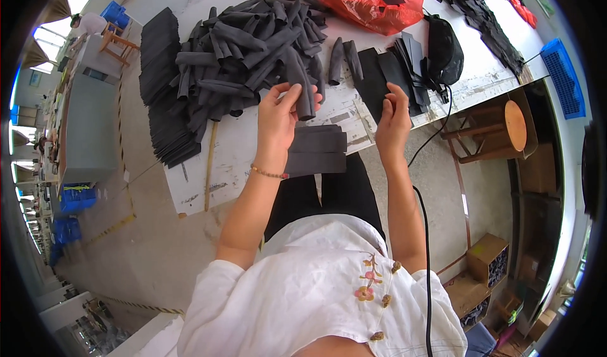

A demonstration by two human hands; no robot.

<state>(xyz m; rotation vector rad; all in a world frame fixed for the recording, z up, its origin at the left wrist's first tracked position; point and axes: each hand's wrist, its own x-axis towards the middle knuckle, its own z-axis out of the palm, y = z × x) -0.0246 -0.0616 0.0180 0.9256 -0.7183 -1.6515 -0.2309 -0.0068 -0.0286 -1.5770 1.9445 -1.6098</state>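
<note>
My left hand [278, 115] is closed on a curled dark grey fabric piece [300, 82], thumb across its lower end. Just beyond lies a large heap of similar curled pieces [237, 44]. My right hand [393, 126] is raised at the table's near edge, fingers bent and apart from the thumb, with nothing visible in it. Beside it are flat black strips [372, 79], partly overlapping. Between my hands, flat dark pieces [319, 151] lie at the table edge above my lap. Two curled pieces [336, 61] sit apart from the heap.
A long stack of layered dark pieces [158, 72] borders the heap's left. Farther back are a red plastic bag [373, 9] and a black pouch [444, 50]. A black cable [425, 230] hangs on my right, near a wooden stool [513, 128]. A wooden stick [210, 167] lies on the table.
</note>
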